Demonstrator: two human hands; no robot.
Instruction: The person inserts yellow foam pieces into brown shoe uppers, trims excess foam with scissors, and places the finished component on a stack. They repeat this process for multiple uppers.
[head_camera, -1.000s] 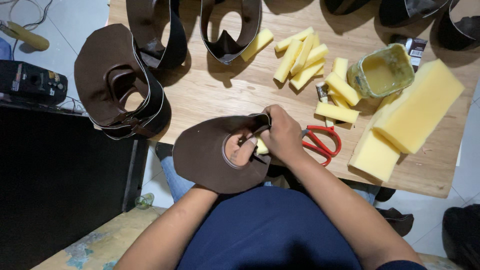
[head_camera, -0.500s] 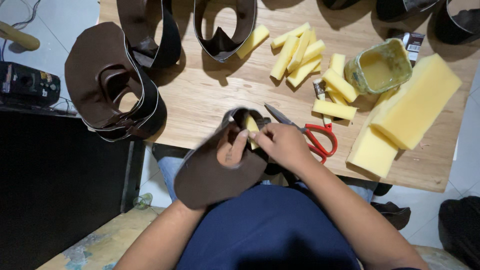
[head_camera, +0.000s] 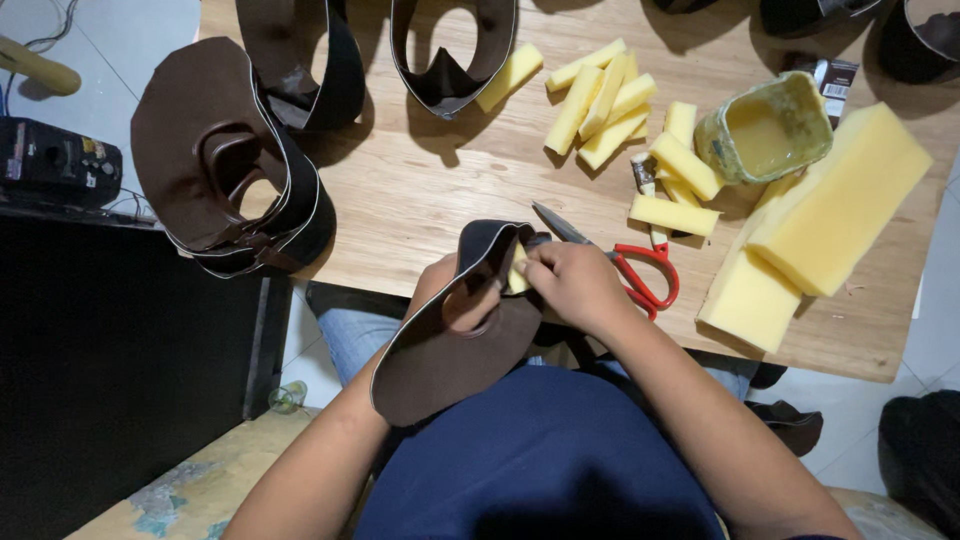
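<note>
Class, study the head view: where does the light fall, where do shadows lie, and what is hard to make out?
Head view: the wooden table is brightly lit; leather pieces cast shadows on it; the area at left is near black; the right hand and yellow foam blocks look sharp, without glare.

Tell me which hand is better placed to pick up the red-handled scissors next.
Right, probably. The right hand pinches a yellow foam piece at the brown leather piece, and the scissors lie just beside its knuckles. The left hand is under the leather, supporting it.
</note>
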